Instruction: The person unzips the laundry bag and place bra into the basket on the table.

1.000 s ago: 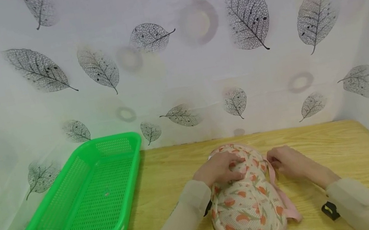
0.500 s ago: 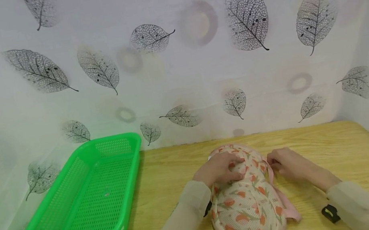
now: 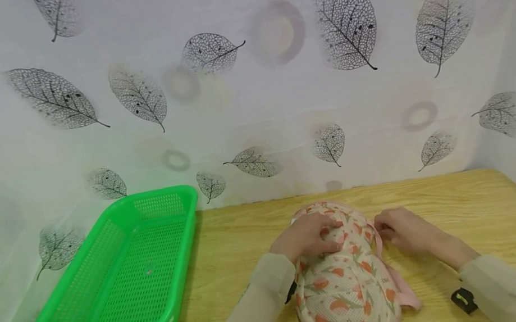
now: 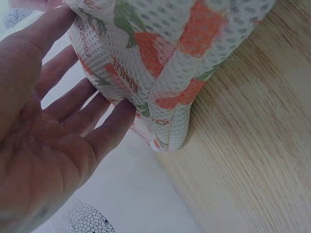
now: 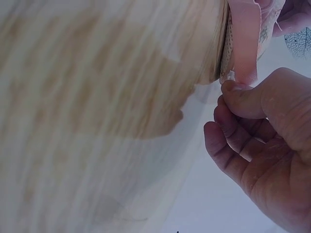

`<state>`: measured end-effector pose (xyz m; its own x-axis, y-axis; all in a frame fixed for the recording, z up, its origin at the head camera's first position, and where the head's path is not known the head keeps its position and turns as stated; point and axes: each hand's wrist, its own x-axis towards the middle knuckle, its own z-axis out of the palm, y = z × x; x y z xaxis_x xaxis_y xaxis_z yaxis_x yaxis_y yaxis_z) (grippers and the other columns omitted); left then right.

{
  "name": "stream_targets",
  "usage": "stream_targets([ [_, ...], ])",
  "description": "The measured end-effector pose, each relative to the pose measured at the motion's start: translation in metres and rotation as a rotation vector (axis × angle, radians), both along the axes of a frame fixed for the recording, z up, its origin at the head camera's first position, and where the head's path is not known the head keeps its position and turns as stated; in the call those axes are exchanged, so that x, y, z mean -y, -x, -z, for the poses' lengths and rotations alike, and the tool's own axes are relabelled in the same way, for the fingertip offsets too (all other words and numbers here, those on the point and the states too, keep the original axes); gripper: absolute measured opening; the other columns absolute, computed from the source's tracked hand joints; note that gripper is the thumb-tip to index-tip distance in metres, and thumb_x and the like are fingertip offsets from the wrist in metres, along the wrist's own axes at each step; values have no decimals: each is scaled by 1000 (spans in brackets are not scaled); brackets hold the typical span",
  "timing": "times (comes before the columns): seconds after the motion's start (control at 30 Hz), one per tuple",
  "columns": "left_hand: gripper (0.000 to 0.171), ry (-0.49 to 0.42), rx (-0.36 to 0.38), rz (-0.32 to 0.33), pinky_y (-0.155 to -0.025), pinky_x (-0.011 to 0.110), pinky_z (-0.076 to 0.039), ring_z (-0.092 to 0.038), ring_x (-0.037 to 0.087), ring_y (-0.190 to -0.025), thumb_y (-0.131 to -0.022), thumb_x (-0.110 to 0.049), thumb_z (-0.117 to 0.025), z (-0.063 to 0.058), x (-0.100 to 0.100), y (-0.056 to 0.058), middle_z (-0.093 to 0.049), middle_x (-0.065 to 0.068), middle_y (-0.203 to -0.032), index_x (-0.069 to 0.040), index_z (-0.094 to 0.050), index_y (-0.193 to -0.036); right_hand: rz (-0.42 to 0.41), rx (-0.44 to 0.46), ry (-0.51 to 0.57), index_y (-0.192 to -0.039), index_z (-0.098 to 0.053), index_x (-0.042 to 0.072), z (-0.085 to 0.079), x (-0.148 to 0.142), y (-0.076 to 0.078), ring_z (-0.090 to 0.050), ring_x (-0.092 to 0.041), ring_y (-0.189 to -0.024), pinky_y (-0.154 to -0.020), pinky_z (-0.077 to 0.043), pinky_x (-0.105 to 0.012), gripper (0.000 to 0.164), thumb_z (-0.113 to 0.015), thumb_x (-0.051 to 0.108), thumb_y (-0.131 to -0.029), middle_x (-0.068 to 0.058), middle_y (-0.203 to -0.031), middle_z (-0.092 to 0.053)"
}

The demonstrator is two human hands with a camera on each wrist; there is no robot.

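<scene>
A peanut-shaped padded mesh mat (image 3: 345, 300) with an orange tulip print lies lengthwise on the table. Pink straps (image 3: 402, 288) run along its right side. My left hand (image 3: 307, 235) rests on the narrower far half, fingers spread and lightly bent; in the left wrist view, the left fingertips (image 4: 124, 107) touch the printed mesh. At the mat's right edge, my right hand (image 3: 405, 230) has thumb and forefinger brought together. The right wrist view shows them pinching a small pale tab (image 5: 229, 76) beside the pink strap (image 5: 245, 41); its exact kind cannot be told.
To the left stands a green perforated plastic basket (image 3: 173, 312), with a wide rim. A small black item (image 3: 463, 300) is beside the right sleeve. A white leaf-print sheet (image 3: 249, 105) hangs behind and along both sides of the wooden table (image 3: 475, 204).
</scene>
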<state>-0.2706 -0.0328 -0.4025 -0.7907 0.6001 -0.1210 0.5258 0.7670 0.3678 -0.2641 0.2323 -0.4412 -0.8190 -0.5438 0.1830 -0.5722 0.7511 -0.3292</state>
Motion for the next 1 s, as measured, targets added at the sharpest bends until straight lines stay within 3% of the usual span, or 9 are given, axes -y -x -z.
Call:
stream_targets([
  [0.1, 49, 4, 0, 1, -128, 45, -22, -52, 5, -86, -96, -36, -73, -1, 0, 0, -70, -6, -117, -26, -62, -143, -3, 1, 0, -75, -64, 20, 0, 0, -1, -46, -1, -67, -61, -42, -24, 28, -69, -4, -89, 10, -73, -59],
  [0.33, 49, -2, 2, 2, -129, 46, -18, -55, 7, -89, -96, -36, -73, 0, 0, 1, -70, -5, -112, -26, -63, -142, 4, -8, 1, -76, -65, 20, 2, -1, -1, -47, -1, -67, -62, -42, -24, 28, -70, -4, -89, 10, -73, -61],
  [0.47, 49, -3, 6, -1, -130, 45, -17, -57, 6, -94, -96, -36, -73, 0, 0, 1, -70, -6, -119, -26, -63, -142, -1, -17, -2, -76, -65, 20, 1, -1, -1, -48, 0, -68, -62, -43, -24, 27, -70, -4, -89, 9, -74, -61],
  [0.63, 49, -3, 8, 1, -130, 44, -16, -53, 5, -86, -96, -36, -74, 0, 0, 2, -69, -7, -106, -26, -63, -142, -2, -12, -6, -77, -65, 20, -1, -2, -2, -48, 0, -68, -62, -44, -24, 27, -69, -4, -89, 9, -74, -62],
  [0.83, 49, -7, 10, -6, -129, 43, -20, -53, 5, -89, -96, -36, -73, -1, -1, 0, -70, -7, -119, -26, -63, -142, 0, 5, -1, -77, -66, 20, 0, -2, -4, -48, 0, -68, -62, -44, -24, 27, -69, -4, -89, 9, -75, -63],
  [1.0, 49, 0, -12, 2, -130, 44, -17, -53, 5, -83, -95, -37, -74, 1, 0, 1, -69, -8, -99, -27, -63, -142, -1, 4, 5, -78, -67, 20, 0, -1, -5, -49, 0, -70, -63, -45, -24, 26, -69, -4, -89, 9, -77, -63],
])
